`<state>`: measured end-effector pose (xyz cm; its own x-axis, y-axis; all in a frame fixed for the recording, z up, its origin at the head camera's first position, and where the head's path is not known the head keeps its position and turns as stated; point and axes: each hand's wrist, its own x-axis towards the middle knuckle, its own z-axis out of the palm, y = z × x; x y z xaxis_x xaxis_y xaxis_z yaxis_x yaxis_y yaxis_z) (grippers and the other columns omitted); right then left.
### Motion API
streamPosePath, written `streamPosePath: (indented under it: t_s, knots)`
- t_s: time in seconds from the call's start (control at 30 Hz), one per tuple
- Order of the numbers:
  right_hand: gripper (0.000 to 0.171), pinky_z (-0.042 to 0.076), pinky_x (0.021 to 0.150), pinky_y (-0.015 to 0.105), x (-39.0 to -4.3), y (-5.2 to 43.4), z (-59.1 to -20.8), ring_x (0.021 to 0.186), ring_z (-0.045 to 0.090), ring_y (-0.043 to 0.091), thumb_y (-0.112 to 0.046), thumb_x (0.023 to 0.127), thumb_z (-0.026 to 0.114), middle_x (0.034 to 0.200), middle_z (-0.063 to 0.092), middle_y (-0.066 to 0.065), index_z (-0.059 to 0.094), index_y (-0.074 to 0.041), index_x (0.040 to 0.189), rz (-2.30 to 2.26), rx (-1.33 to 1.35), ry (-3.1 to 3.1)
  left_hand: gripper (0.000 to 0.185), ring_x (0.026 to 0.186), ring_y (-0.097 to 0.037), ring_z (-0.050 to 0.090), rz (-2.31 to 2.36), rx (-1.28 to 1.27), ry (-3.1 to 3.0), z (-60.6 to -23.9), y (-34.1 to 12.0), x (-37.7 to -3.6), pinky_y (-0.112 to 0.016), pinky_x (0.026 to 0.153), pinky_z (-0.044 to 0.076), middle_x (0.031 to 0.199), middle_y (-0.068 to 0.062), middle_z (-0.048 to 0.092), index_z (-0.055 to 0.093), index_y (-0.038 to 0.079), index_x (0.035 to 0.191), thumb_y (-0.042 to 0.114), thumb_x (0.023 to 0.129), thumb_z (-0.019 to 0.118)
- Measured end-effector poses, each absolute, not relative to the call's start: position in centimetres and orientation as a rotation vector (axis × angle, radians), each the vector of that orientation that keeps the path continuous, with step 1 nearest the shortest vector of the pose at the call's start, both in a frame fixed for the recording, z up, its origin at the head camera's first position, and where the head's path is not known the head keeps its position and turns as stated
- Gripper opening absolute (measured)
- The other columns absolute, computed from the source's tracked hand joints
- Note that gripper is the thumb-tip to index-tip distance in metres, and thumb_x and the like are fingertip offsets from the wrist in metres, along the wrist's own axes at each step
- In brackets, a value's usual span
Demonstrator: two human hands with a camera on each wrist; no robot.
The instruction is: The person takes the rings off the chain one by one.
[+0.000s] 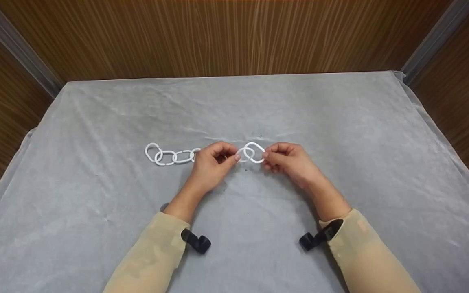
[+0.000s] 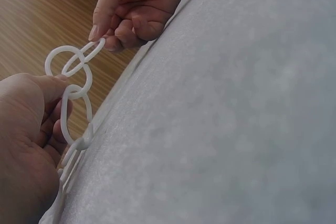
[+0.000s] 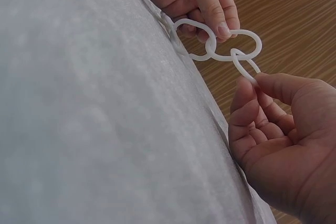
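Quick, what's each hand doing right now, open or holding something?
Left hand: closed, pinching a white, oval, plastic-looking chain link.
Right hand: closed, pinching the white, rounded end link looped through it.

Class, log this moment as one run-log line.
right hand: pinches white end link | left hand: pinches next link | links: interlocked | remaining chain: leftward on grey cloth

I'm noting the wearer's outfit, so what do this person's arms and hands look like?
The left hand and right hand are bare, with no gloves visible. The left sleeve and right sleeve are pale tan and stop short of the hands. A small black device with a rounded end sits near each wrist; no cables show.
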<state>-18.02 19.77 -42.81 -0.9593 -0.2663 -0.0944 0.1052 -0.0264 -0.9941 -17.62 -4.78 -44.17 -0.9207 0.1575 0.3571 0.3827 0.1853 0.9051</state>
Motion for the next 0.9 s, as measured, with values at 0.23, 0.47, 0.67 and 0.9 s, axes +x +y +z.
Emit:
streamPosePath:
  t_s: [0.23,0.47,0.67,0.9]
  knots:
    - [0.005,0.052,0.062,0.023,-17.96,19.75,-42.75,0.067,0.064,0.013,-0.002,0.099,0.069,0.081,0.072,0.006,0.072,0.000,0.096,-2.090,-0.148,1.978,0.008,0.073,-0.012,0.059,-1.823,-0.557,-2.262,-44.20,-4.78,-17.62,-0.023,0.067,0.047,0.086,-0.003,0.072,0.077,0.000,0.097,0.001,0.091,0.081]
    - [0.005,0.053,0.063,0.023,-17.92,19.73,-42.75,0.068,0.065,0.013,-0.002,0.100,0.068,0.082,0.072,0.005,0.071,-0.001,0.096,-2.106,-0.125,1.971,0.007,0.072,-0.012,0.059,-1.817,-0.561,-2.259,-44.33,-4.79,-17.67,-0.023,0.066,0.047,0.085,-0.002,0.072,0.077,0.001,0.095,0.000,0.090,0.082]
    - [0.005,0.053,0.063,0.023,-18.02,19.65,-42.87,0.069,0.066,0.012,-0.003,0.100,0.069,0.082,0.072,0.005,0.071,0.000,0.096,-2.122,-0.121,1.967,0.007,0.072,-0.013,0.058,-1.838,-0.549,-2.265,-44.28,-4.77,-17.62,-0.023,0.065,0.046,0.084,-0.002,0.072,0.077,0.003,0.094,0.000,0.090,0.081]
    - [0.005,0.053,0.062,0.023,-18.06,19.60,-42.90,0.068,0.065,0.013,-0.001,0.100,0.068,0.081,0.072,0.005,0.071,0.001,0.096,-2.130,-0.116,1.970,0.007,0.072,-0.013,0.059,-1.836,-0.555,-2.271,-44.29,-4.83,-17.68,-0.023,0.065,0.046,0.084,-0.001,0.071,0.077,0.004,0.094,0.001,0.090,0.082]
